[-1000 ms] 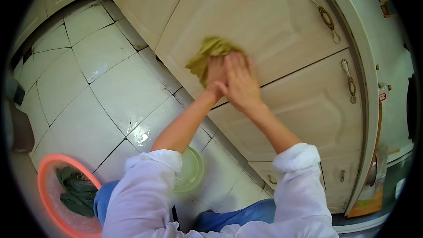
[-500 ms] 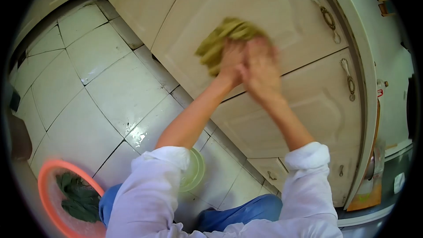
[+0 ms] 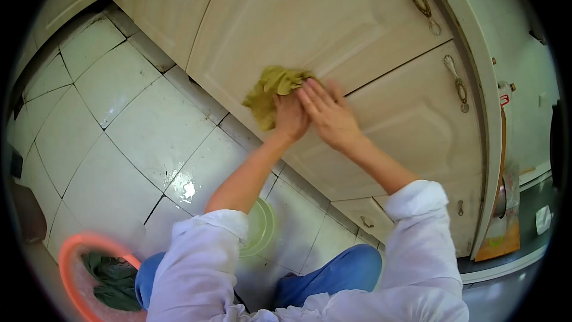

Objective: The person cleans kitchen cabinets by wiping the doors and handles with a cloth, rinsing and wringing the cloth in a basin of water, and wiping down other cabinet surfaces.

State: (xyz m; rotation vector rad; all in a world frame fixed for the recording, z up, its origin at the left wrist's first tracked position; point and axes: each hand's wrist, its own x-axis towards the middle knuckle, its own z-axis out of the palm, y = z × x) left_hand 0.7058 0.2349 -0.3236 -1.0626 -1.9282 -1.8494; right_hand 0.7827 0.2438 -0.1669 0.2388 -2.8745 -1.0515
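Note:
A crumpled olive-yellow cloth point(image 3: 265, 95) is pressed against a pale wood-look cabinet door point(image 3: 298, 18). My left hand point(image 3: 291, 116) holds the cloth against the panel, its fingertips hidden in the folds and behind the other hand. My right hand point(image 3: 333, 118) lies partly over the left, fingers stretched out with their tips at the cloth's right edge. Its thumb side is slightly blurred.
Ornate metal handles point(image 3: 420, 3) stick out from the cabinet fronts. Below my arms a light green basin point(image 3: 260, 226) stands on white floor tiles point(image 3: 149, 125), which have wet patches. An orange-rimmed tub point(image 3: 70, 274) at lower left holds dark green fabric point(image 3: 116, 283).
Both hands and the cloth have moved down and left across the door, nearer its bottom edge. The camera view has shifted slightly too.

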